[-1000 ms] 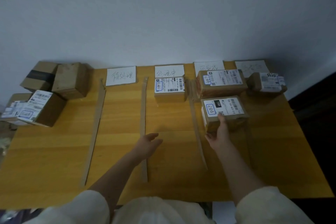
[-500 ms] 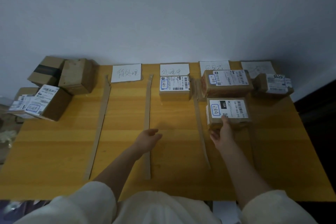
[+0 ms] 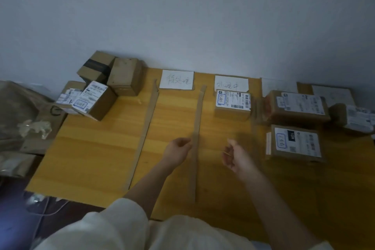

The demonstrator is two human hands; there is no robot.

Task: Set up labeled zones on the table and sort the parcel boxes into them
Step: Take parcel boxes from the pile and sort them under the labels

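Observation:
Cardboard strips (image 3: 196, 142) split the wooden table (image 3: 97, 158) into zones, each headed by a white paper label (image 3: 176, 79) at the far edge. One parcel box (image 3: 233, 105) sits in the second zone under its label (image 3: 231, 84). Two boxes lie in the third zone, the far one (image 3: 296, 107) and the near one (image 3: 295, 143). Another box (image 3: 354, 117) sits at the far right. My left hand (image 3: 178, 149) hovers loosely curled beside a strip. My right hand (image 3: 236, 155) hangs empty, fingers apart, left of the near box.
A pile of unsorted boxes (image 3: 97, 99) stands at the table's back left corner, with two plain brown ones (image 3: 125, 76) behind. A bag and wrapping (image 3: 24, 119) lie off the left edge. The wall runs along the far edge.
My right hand has let go of the near third-zone box and drawn back to the left. The view has swung left, bringing the unsorted pile closer to the middle.

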